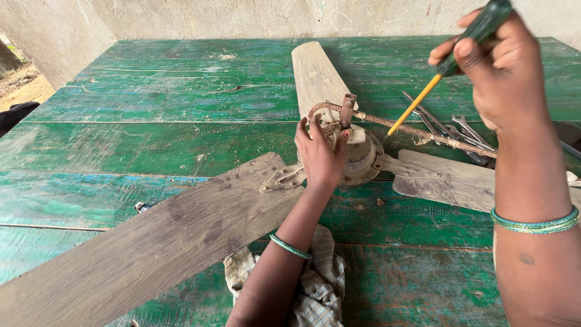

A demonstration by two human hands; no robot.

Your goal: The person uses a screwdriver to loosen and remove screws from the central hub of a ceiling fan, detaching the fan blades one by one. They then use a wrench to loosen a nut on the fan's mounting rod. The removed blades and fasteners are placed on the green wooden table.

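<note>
three dusty blades spread from an old ceiling fan (357, 158) lying on a worn green wooden table (151, 103), where a person bends to work with both hands. the left hand (319, 156) lies flat over the motor housing at the hub, fingers partly spread and pressing down, thumb near a rusty bent rod (417, 130) that runs off beneath the right hand. the right hand (502, 69), raised well above the hub, is closed around the green handle of a screwdriver (451, 63), whose yellow shaft points down toward the rod and hub without touching either. just beyond that tip, under the right wrist, lie a few metal spanners (457, 130). a crumpled checked cloth (318, 284) sits under the left forearm, close to the person. green bangles ring both wrists.

by the look of it, the job is at an early stage: all three blades remain fastened to the hub, the rusty rod and its bracket sit in place on top, and no loose screws or removed parts can be made out near either hand. whether any fastener has been slackened cannot be told.
</note>
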